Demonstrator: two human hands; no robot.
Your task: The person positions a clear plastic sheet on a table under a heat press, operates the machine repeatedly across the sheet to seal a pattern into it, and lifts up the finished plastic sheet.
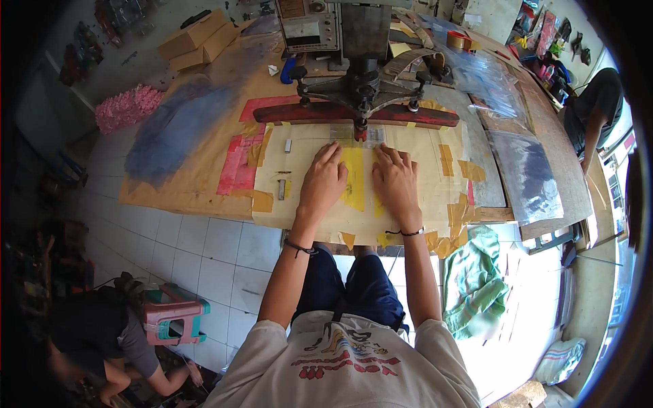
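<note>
Got a brown cardboard box (198, 42) back left, kinda fluffy pink heap (129, 109) near it, pink-and-teal plastic stool (155, 325) on white floor tiles (216, 277), plus crumpled pale-green cloth (474, 282) off right.

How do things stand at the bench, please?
Left hand, right hand: palms down, nothing grasped. Clear film: at the fingertips. Red bar: close beyond the hands; whether it touches the film, can't tell.

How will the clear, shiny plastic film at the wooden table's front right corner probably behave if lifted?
The clear, shiny plastic film would probably sag, since it looks thin and wrinkled. It may slip easily, because its smooth surface reflects light. It is perhaps light for its area, as it lies nearly flat.
</note>
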